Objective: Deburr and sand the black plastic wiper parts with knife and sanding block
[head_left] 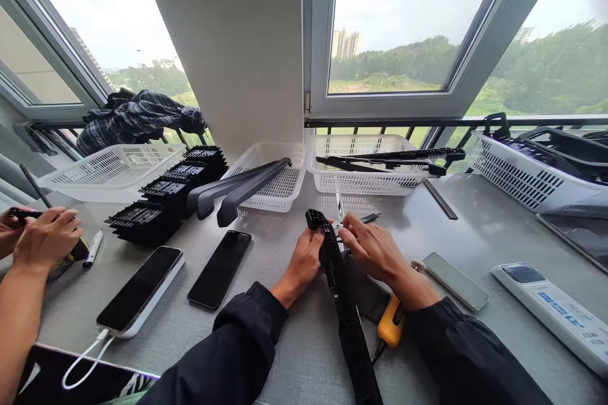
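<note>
In the head view, the left hand (306, 254) grips the black bar (352, 332) near its far end; the bar slants over the table (304, 357), near a yellow device (391, 323). The right hand (375, 250) pinches a silvery tool (339, 202) beside that end.

Phones (219, 269) left of strip (350, 329), baskets (361, 185) behind

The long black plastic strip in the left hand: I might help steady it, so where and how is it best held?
Likely around the strip below the left hand's grip, coming from the left: its lower length is slim and runs unobstructed, while the right hand's grip and a yellow plastic device crowd the right.
</note>
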Tool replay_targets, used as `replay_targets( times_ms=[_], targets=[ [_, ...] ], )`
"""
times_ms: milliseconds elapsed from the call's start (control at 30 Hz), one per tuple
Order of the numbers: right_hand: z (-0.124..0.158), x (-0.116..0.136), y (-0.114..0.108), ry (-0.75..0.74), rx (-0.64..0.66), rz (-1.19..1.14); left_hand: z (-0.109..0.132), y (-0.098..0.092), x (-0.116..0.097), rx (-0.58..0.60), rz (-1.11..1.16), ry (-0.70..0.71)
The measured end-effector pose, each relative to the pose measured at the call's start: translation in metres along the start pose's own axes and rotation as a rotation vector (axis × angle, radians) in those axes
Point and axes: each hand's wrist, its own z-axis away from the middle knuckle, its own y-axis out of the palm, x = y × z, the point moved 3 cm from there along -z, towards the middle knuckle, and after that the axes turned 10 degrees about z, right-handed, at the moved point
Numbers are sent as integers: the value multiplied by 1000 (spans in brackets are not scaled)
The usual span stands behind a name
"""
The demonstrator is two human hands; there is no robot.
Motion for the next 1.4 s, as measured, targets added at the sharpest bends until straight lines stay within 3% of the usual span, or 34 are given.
replay_targets(
  times_ms=[700,900,1400],
  targets=[
    [2,1,7,50,-86,38,0,3,1,52,39,-17],
    [5,4,7,39,-78,29,-3,-1,1,12,42,62],
    [3,0,5,120,-131,112,-1,5,5,150,-7,26]
  ],
)
